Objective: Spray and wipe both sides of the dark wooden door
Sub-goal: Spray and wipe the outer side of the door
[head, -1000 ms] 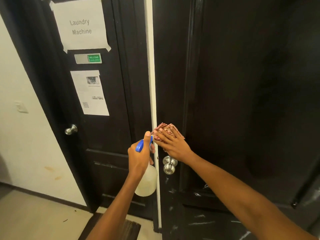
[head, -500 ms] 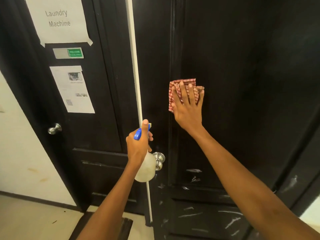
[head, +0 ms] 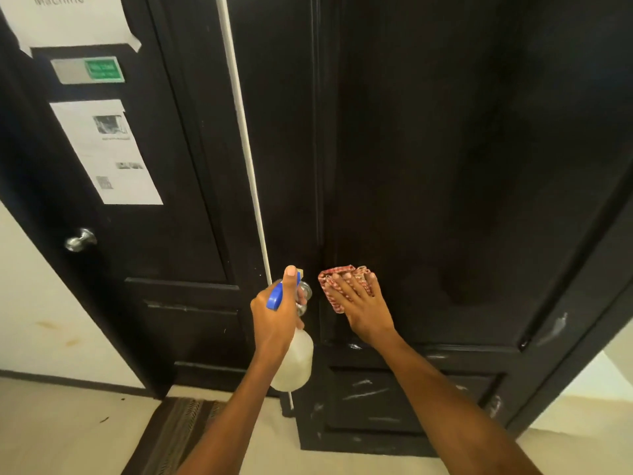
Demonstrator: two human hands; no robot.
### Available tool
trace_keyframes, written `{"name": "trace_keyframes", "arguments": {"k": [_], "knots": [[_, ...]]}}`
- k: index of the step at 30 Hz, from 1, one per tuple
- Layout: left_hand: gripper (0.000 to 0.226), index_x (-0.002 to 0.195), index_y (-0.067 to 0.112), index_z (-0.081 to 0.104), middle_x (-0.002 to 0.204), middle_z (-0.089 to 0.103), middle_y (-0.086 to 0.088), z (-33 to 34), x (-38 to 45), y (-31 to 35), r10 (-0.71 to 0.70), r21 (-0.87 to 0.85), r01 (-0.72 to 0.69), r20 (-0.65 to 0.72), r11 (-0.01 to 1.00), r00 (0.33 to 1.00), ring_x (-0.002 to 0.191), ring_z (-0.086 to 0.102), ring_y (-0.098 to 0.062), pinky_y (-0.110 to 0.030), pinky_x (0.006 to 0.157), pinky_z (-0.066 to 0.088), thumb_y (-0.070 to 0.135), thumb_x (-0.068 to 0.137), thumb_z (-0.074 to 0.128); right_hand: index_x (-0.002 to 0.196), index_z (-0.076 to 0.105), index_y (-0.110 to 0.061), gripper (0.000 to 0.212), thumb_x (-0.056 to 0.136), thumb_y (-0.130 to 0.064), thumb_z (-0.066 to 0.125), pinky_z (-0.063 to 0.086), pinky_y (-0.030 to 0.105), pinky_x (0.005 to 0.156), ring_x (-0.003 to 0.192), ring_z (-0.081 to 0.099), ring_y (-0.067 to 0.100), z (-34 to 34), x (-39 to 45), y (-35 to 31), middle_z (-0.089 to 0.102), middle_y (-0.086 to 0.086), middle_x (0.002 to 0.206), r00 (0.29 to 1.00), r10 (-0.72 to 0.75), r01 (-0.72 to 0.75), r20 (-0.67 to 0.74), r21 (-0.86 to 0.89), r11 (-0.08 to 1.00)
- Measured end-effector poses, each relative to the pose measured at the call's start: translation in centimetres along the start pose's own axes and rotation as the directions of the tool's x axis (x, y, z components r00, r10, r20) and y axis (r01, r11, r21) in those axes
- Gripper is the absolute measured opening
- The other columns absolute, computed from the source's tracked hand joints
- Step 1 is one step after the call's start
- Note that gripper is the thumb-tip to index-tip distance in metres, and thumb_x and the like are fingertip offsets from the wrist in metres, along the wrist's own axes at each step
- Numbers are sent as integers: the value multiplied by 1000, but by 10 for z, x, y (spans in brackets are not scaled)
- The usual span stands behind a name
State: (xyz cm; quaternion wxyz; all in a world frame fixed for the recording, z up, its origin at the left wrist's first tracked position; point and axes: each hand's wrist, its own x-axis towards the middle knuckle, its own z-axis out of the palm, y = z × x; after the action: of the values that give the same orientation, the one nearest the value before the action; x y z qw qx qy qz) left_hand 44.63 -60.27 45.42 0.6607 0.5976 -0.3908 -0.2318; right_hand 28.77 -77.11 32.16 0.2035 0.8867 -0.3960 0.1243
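Low on the door (head: 428, 166), my right hand (head: 363, 310) presses the cloth (head: 334, 286) flat, fingers straight; left hand (head: 274, 317) grips the spray bottle (head: 296, 365).

The cloth (head: 337, 286) lies flat on the door (head: 445, 166), right of the doorknob (head: 305, 296). The spray bottle (head: 294, 361) hangs left of it, before the knob.

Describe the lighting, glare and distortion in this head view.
Head view: warm, dim light; the dark door swallows detail, with a faint sheen on its panel; wide-angle lens bows the door edges; the left knob glints; the cloth and the right hand stay sharp.
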Motion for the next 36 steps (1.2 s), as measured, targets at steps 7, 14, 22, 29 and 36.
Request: {"name": "trace_keyframes", "arguments": {"k": [7, 14, 22, 29, 36], "knots": [[52, 79, 11, 69, 68, 69, -6, 33, -22, -13, -51, 45, 46, 105, 998, 993, 54, 64, -29, -33, 48, 54, 58, 92, 51, 160, 13, -23, 66, 101, -45, 34, -13, 61, 116, 150, 13, 39, 0, -67, 88, 20, 18, 164, 794, 606, -590, 46, 295, 751], [59, 70, 8, 66, 67, 68, -9, 109, -45, -9, -49, 75, 30, 252, 997, 966, 43, 56, -24, -28, 46, 49, 59, 93, 47, 159, -1, -6, 68, 108, -28, 38, 3, 46, 122, 151, 6, 43, -19, -84, 175, 1, 28, 163, 189, 930, -607, 315, 782, -142], [58, 71, 8, 68, 63, 66, -8, 172, -66, -19, -114, 89, 96, 225, 991, 968, 43, 57, -18, -23, 43, 49, 60, 91, 50, 158, -16, -19, 75, 101, -54, 20, -18, 40, 120, 149, -25, 22, 2, -77, 132, -24, 8, 162, 463, 863, -641, 202, 749, 168], [53, 86, 12, 70, 73, 68, -12, 263, -90, -21, -179, 74, 164, 296, 984, 938, 40, 55, -15, -24, 40, 48, 61, 87, 48, 159, -6, -17, 65, 107, -42, 24, 4, 52, 125, 155, -3, 27, -3, -113, 247, -6, 11, 168, 138, 971, -515, 197, 851, -99], [59, 78, 7, 68, 69, 68, -10, 333, -114, -12, -155, 59, 143, 333, 988, 930, 41, 54, -19, -27, 41, 48, 62, 87, 48, 160, -1, -21, 65, 106, -49, 20, -3, 52, 121, 154, -7, 29, -38, -119, 355, -6, 8, 168, -10, 1000, -504, 22, 863, -24]]}}
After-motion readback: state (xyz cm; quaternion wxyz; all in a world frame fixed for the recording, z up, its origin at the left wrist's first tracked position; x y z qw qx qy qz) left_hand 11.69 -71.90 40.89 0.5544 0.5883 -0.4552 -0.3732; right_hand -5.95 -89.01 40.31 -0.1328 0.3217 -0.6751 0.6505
